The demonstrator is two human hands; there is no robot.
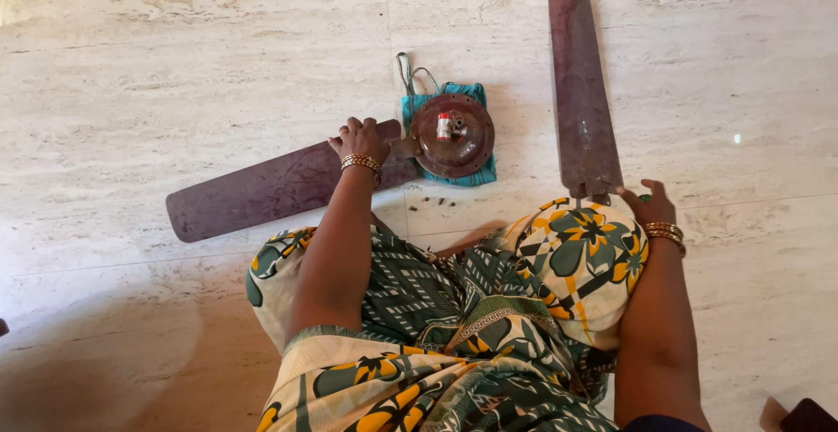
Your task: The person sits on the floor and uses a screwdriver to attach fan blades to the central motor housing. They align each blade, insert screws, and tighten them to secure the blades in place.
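I sit on a pale marble floor with my knees drawn up under a green and yellow patterned cloth. My left hand point(360, 140) rests on the inner end of a dark maroon fan blade point(262, 192), which is still joined to the round rusty fan motor point(452, 135). The motor lies on a teal cloth point(482, 170). My right hand point(648, 203) touches the near end of a second, loose maroon blade point(580, 92) that points away from me. Both wrists carry gold bangles.
Several small dark screws point(438, 199) lie on the floor just in front of the motor. A grey cord loop point(407, 70) sticks out behind the teal cloth. A dark object point(807, 416) shows at the bottom right corner.
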